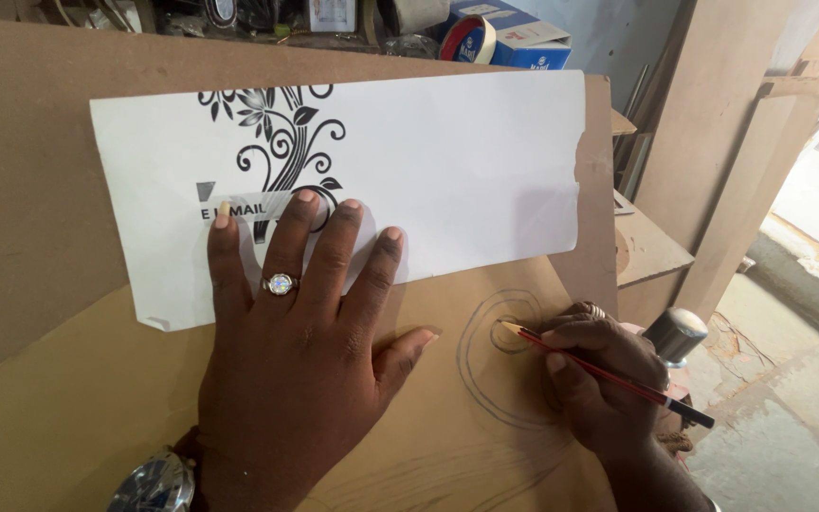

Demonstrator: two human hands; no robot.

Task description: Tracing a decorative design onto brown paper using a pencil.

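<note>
Your left hand (300, 360) blocks the board's (30, 218) middle; bare board lies open left of the white sheet (466, 171).

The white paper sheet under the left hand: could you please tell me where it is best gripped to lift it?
Probably the white paper sheet is best pinched at its free right edge, coming from the right. That end lies flat and uncovered on the brown board, while the left hand presses the lower left part.

A blue and white cardboard box (514, 36) sits among clutter at the back of the bench, tall fibreboard panels (713, 142) lean at the right, and the dusty concrete floor (789, 417) lies below.
</note>
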